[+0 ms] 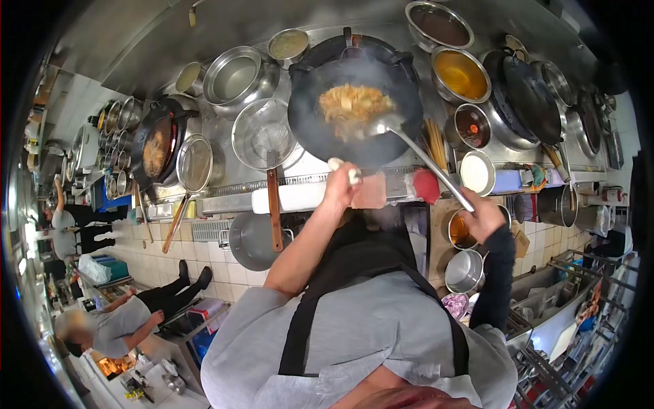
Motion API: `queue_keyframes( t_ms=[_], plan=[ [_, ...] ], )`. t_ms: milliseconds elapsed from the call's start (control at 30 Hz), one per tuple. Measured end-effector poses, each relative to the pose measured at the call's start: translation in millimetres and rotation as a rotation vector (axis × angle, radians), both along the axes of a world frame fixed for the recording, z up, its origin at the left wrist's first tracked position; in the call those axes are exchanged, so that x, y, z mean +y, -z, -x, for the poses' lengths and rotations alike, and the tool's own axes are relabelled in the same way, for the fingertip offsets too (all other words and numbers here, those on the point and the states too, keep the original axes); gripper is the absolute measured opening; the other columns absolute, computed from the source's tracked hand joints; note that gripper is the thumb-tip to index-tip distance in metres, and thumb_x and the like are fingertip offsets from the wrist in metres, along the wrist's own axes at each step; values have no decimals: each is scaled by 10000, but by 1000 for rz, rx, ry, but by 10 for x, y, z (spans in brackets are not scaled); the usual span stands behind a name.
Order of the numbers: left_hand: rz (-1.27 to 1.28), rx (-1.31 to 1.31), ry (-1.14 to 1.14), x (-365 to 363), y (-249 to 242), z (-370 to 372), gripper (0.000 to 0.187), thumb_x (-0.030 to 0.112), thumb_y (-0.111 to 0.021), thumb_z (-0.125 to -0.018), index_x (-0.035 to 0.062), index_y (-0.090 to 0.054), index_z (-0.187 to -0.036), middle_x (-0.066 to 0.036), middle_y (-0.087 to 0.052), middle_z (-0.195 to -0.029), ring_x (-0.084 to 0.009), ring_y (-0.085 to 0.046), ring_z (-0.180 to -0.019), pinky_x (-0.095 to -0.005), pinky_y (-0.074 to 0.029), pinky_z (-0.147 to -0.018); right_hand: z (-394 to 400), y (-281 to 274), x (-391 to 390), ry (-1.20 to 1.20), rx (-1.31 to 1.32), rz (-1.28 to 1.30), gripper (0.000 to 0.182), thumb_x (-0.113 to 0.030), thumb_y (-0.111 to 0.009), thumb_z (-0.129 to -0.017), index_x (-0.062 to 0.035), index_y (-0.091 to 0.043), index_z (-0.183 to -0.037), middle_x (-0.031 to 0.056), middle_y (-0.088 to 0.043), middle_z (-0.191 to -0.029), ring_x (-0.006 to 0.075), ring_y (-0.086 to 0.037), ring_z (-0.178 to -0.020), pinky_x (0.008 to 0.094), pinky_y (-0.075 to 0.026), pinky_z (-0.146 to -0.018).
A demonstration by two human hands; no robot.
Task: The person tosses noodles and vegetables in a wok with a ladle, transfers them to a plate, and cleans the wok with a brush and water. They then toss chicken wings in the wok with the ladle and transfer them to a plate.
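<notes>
In the head view, a black wok sits on the stove with steam rising from it. Pale golden-brown food pieces lie in its middle. My right hand is closed around the long steel handle of a ladle, whose bowl rests at the food's near edge. At the wok's near rim, my left hand is closed on a whitish cloth; whether it also grips a wok handle is hidden. A wire strainer with a wooden handle lies left of the wok.
Bowls of amber liquid and dark liquid stand right of the wok. To the left are a steel pot and another wok with food. A white container sits near the right forearm. Other people are at the left.
</notes>
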State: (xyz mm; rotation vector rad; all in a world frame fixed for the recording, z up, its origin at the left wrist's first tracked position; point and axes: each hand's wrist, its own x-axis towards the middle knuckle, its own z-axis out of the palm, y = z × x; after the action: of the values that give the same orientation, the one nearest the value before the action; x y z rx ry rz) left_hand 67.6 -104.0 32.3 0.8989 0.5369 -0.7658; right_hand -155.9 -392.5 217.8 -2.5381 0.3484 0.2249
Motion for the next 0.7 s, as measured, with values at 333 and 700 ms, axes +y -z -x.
queue_keyframes(
  t_ms=[333, 700],
  plan=[
    [-41, -92, 55, -356, 641, -598, 163, 109, -644, -870, 62, -535, -981, -77, -594, -837, -192, -588, -591, -282, -472, -453, -788, 1923, -351, 83, -309, -125, 471, -159, -708, -881, 50, -584, -1283, 282, -707, -1025, 440, -694, -983, 465, -548, -856],
    [26, -22, 92, -322, 639, -638, 167, 116, -671, -878, 113, -563, -1006, -38, -602, -867, -193, -633, -746, -315, -580, -595, -1771, 1724, 733, 623, -42, -1433, 92, -137, -552, -1004, -60, -535, -1050, 46, -475, -670, 154, -493, -488, 357, -366, -378]
  ],
)
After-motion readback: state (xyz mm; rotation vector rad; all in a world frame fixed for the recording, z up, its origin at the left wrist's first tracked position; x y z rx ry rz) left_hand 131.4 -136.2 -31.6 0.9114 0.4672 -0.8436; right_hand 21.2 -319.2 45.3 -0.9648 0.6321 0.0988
